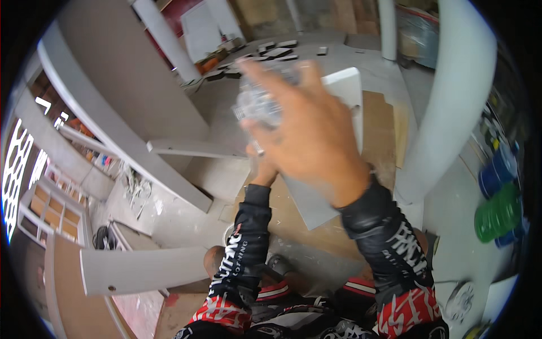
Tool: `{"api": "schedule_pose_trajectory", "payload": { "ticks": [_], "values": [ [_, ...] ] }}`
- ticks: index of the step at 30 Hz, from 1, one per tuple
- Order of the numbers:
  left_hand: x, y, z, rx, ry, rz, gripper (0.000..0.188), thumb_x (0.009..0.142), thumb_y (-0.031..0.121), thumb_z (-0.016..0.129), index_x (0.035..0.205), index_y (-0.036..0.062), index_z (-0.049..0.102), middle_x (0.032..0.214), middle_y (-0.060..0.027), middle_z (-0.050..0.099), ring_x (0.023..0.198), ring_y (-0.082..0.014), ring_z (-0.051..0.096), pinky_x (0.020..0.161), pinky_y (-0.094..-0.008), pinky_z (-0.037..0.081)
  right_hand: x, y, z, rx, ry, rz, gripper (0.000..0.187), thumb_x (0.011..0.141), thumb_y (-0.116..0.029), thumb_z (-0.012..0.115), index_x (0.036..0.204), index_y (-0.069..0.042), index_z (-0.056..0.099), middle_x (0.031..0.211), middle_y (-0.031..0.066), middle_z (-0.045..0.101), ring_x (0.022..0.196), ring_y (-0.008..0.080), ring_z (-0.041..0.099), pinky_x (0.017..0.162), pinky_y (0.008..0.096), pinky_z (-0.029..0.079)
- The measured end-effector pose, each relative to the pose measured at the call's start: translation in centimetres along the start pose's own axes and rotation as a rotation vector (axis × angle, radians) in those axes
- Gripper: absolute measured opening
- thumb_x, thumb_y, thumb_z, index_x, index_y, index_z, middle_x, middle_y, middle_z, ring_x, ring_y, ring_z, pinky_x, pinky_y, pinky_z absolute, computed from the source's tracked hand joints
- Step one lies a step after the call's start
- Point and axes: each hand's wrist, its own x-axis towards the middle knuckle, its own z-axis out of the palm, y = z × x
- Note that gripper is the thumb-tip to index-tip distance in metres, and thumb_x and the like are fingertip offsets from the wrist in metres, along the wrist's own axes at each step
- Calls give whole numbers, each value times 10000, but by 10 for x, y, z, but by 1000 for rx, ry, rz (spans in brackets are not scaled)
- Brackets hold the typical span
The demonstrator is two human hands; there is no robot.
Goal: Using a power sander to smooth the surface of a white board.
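Observation:
My right hand [316, 133] is raised in front of me, blurred, its fingers curled around a clear, shiny plastic thing [261, 103]. The exact kind of this thing is hard to make out. Just below and behind it is my left hand [263, 168], mostly covered by the right one, so its fingers are hidden. A small metallic glint shows between the two hands. Under them lies a pale flat panel [307, 206], and a white board [346, 85] with rounded corners is partly hidden behind my right hand.
Brown cardboard [378, 130] covers the floor ahead. A long grey panel [124, 73] leans at left, with a white-edged board [141, 271] nearer. Thick pale columns [451, 101] stand at right, beside a green container [498, 212] and blue bucket [498, 169]. Dark-and-white blocks [279, 52] lie farther off.

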Motion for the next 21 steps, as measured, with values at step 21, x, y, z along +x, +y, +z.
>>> {"api": "schedule_pose_trajectory", "payload": {
  "ticks": [21],
  "values": [
    [5,29,13,86,-20,-103,385,820,143,855,1096,-43,661,1015,-73,710,877,-130,643,823,-289,528,46,146,-74,-115,76,203,660,820,-332,797,1435,-236,579,1144,223,703,1001,338,699,923,390,530]
  ]
}}
